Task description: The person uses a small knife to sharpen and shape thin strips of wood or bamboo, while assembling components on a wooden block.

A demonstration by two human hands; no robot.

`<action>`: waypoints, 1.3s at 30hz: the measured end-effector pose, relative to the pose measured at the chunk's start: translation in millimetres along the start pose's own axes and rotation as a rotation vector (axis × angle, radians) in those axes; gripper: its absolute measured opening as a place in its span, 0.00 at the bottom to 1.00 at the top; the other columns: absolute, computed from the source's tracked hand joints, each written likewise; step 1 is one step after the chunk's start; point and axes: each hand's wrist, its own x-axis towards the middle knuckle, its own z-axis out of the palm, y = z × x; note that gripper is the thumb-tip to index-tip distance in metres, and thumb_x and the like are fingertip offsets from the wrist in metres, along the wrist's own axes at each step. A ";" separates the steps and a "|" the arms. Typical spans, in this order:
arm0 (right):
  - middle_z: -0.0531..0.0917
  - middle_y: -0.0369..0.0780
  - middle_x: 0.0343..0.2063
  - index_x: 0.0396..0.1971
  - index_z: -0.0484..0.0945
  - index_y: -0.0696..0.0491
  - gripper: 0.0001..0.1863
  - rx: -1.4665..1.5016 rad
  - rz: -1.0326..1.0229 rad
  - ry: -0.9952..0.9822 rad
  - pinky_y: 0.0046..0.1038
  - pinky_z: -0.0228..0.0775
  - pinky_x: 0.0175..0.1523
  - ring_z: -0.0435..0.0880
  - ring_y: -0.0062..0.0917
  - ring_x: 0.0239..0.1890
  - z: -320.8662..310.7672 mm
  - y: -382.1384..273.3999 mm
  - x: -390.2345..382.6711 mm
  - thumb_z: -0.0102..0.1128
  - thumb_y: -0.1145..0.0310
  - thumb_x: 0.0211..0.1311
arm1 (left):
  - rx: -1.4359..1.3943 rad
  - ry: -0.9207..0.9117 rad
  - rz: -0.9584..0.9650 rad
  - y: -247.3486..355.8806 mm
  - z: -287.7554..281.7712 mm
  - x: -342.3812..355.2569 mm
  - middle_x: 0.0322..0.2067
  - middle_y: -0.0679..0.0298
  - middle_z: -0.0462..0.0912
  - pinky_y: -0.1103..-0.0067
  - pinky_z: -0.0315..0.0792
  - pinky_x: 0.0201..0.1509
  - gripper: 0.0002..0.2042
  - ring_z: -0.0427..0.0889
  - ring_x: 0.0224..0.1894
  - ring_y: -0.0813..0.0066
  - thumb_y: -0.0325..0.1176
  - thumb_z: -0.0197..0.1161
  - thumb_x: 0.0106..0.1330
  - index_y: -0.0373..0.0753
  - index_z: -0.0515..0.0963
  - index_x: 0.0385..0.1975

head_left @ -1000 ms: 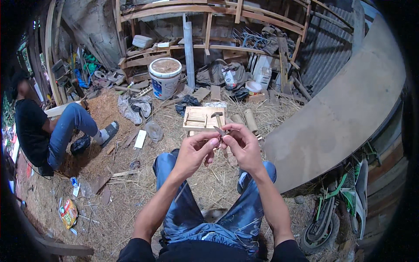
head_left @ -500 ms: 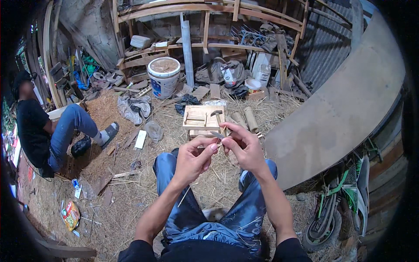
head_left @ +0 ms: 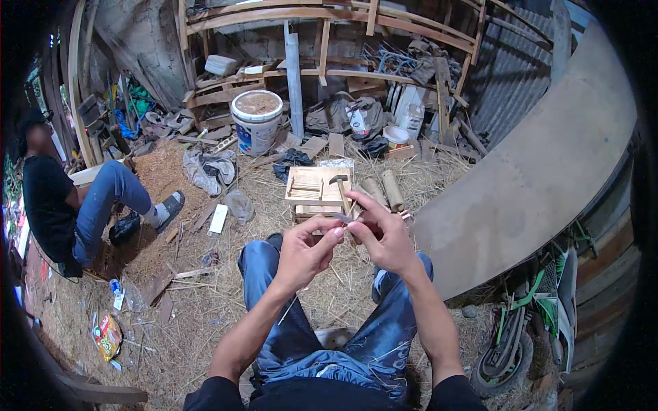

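Note:
Both my hands meet in front of a low wooden box. My left hand (head_left: 307, 252) is closed, thumb against fingers, around a thin wooden stick mostly hidden by the fingers. My right hand (head_left: 385, 236) pinches a small knife (head_left: 341, 217), its short grey blade pointing left against the stick. A pale thin strip (head_left: 288, 309) shows beside my left forearm; whether it belongs to the held stick I cannot tell. Beyond my hands, the wooden box (head_left: 296, 175) bears several short sticks (head_left: 305, 188) in a small frame and a hammer (head_left: 338, 179).
Another person (head_left: 51, 198) sits at the left by wood shavings. A white bucket (head_left: 257, 113) stands behind the box, and bamboo pieces (head_left: 392, 190) lie right of it. A large board (head_left: 521, 178) leans at the right above a green motorbike (head_left: 524, 308). Straw covers the floor.
The knife blade sits slightly lower and flatter between my hands. My fingers have shifted a little around the stick, and the view has moved slightly.

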 end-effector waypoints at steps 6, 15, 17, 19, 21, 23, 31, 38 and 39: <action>0.78 0.36 0.20 0.51 0.74 0.56 0.17 0.002 -0.017 0.004 0.20 0.64 0.28 0.73 0.14 0.22 -7.1 0.3 5.2 0.56 0.71 0.62 | 0.008 -0.019 -0.014 3.5 -0.2 -0.8 0.25 0.68 0.77 0.88 0.57 0.13 0.10 0.66 0.13 0.90 0.31 0.60 0.65 0.34 0.77 0.42; 0.76 0.34 0.18 0.49 0.76 0.58 0.16 0.025 0.005 0.002 0.18 0.65 0.28 0.72 0.13 0.21 -3.6 0.8 7.1 0.55 0.75 0.61 | -0.009 0.053 0.023 -3.1 2.0 1.3 0.24 0.67 0.77 0.89 0.55 0.12 0.09 0.65 0.12 0.90 0.29 0.61 0.63 0.35 0.79 0.41; 0.76 0.34 0.18 0.49 0.76 0.58 0.16 0.032 0.021 0.010 0.18 0.64 0.28 0.72 0.12 0.21 -2.5 -1.2 5.4 0.55 0.74 0.61 | 0.104 0.078 0.128 -4.3 5.5 2.3 0.23 0.68 0.76 0.89 0.56 0.13 0.08 0.65 0.13 0.90 0.28 0.61 0.63 0.35 0.79 0.40; 0.77 0.34 0.19 0.50 0.76 0.57 0.16 -0.019 -0.054 0.050 0.17 0.64 0.27 0.71 0.12 0.20 -4.1 1.8 7.1 0.55 0.73 0.62 | 0.144 0.054 0.133 -3.9 7.1 0.2 0.23 0.69 0.76 0.89 0.57 0.13 0.08 0.66 0.13 0.90 0.28 0.61 0.63 0.35 0.79 0.40; 0.77 0.34 0.20 0.50 0.76 0.57 0.16 -0.132 -0.219 0.123 0.17 0.64 0.27 0.71 0.12 0.20 -11.1 15.7 10.4 0.55 0.73 0.62 | 0.155 0.019 0.129 -4.4 7.2 0.7 0.24 0.69 0.75 0.90 0.58 0.13 0.07 0.67 0.14 0.90 0.27 0.61 0.63 0.36 0.80 0.40; 0.77 0.33 0.20 0.49 0.76 0.57 0.15 -0.138 -0.166 0.101 0.17 0.64 0.27 0.71 0.11 0.21 -15.2 21.9 10.7 0.55 0.72 0.63 | 0.195 0.042 0.131 0.7 9.3 0.0 0.23 0.70 0.73 0.89 0.60 0.17 0.08 0.69 0.17 0.89 0.27 0.61 0.63 0.35 0.79 0.40; 0.71 0.30 0.20 0.57 0.69 0.54 0.21 0.214 0.166 0.187 0.18 0.63 0.29 0.67 0.11 0.24 -9.0 8.1 6.1 0.54 0.71 0.63 | 0.616 0.186 0.485 5.8 17.9 1.2 0.23 0.66 0.75 0.87 0.64 0.22 0.07 0.71 0.20 0.87 0.24 0.63 0.59 0.34 0.80 0.36; 0.76 0.41 0.18 0.58 0.67 0.53 0.24 -0.134 -0.027 0.027 0.26 0.66 0.30 0.73 0.22 0.20 0.1 -9.4 5.6 0.55 0.71 0.61 | 0.578 0.239 0.493 -1.8 11.7 6.8 0.24 0.67 0.75 0.89 0.63 0.21 0.04 0.71 0.21 0.89 0.23 0.63 0.59 0.32 0.79 0.32; 0.79 0.47 0.20 0.60 0.65 0.54 0.26 -0.179 -0.049 0.003 0.30 0.69 0.31 0.78 0.32 0.22 -1.9 -4.5 5.8 0.55 0.71 0.61 | 0.606 0.235 0.530 0.4 13.8 5.8 0.24 0.68 0.75 0.89 0.63 0.22 0.04 0.71 0.21 0.89 0.23 0.62 0.60 0.31 0.79 0.32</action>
